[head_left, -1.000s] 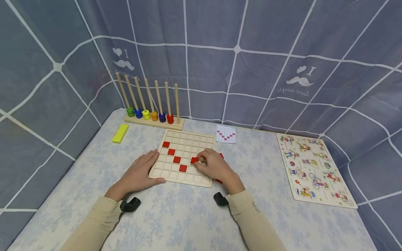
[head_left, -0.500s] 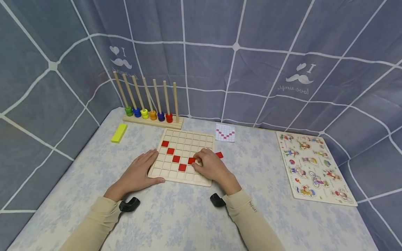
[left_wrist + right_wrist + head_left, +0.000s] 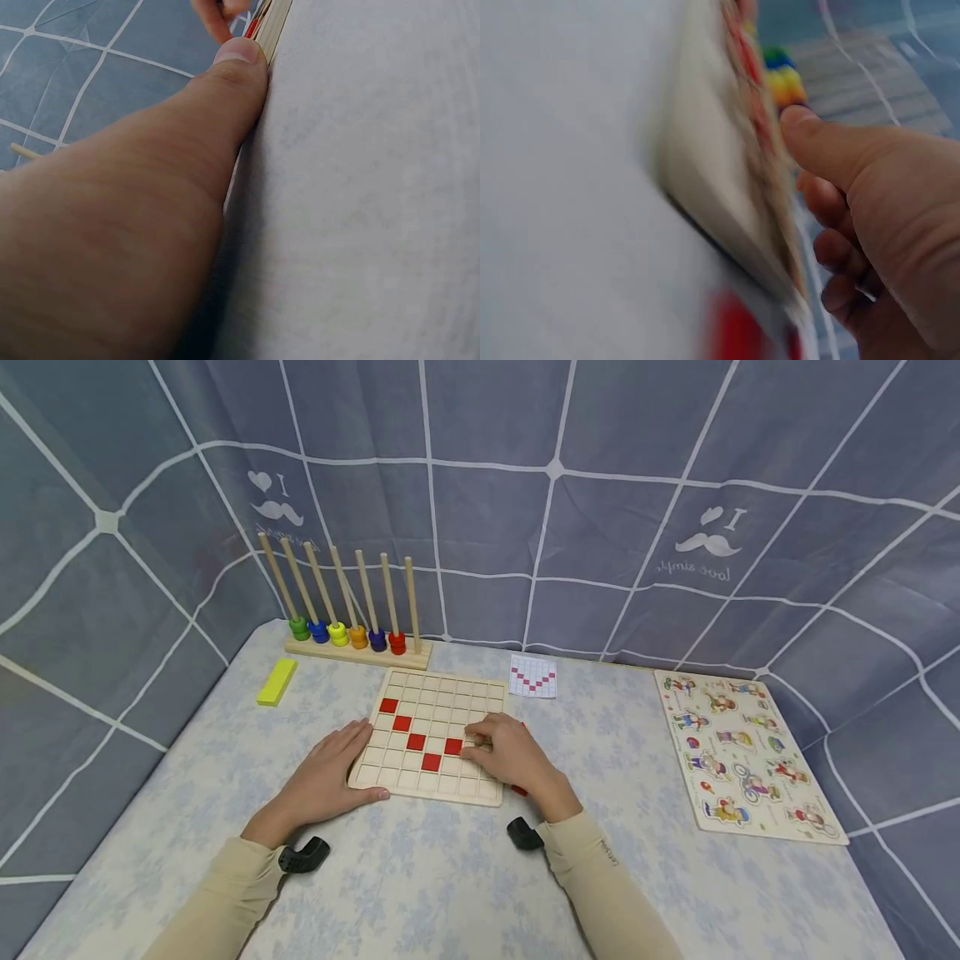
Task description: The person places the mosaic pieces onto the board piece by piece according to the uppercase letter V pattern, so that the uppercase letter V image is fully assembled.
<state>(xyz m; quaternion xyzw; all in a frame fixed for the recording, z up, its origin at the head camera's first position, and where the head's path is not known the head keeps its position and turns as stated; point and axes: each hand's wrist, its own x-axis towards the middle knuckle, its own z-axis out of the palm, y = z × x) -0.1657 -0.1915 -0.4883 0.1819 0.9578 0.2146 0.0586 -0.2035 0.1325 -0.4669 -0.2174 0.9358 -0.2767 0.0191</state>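
A wooden grid board (image 3: 440,693) lies flat on the table, several red square tiles (image 3: 431,762) in its cells forming a bent diagonal line. My left hand (image 3: 322,778) rests at the board's near left corner, fingers along the left side and thumb (image 3: 240,52) against the near edge. Over the board's right part hovers my right hand (image 3: 517,756), its loosely bent fingertips just right of the last red tile (image 3: 453,747). Nothing shows between its thumb (image 3: 802,127) and fingers in the right wrist view. More red tiles (image 3: 519,790) lie right of the board, partly hidden by this hand.
Behind the board stands a rack of wooden pegs (image 3: 360,653) with coloured rings. A yellow block (image 3: 277,682) lies to the left. A small pattern card (image 3: 533,677) lies behind the board, and a picture puzzle board (image 3: 742,752) at the far right. Grey curtains border the table.
My right hand has pressed the red tile into its cell, let go and drawn slightly right. My left hand keeps its place at the board. The head view has shifted a little.
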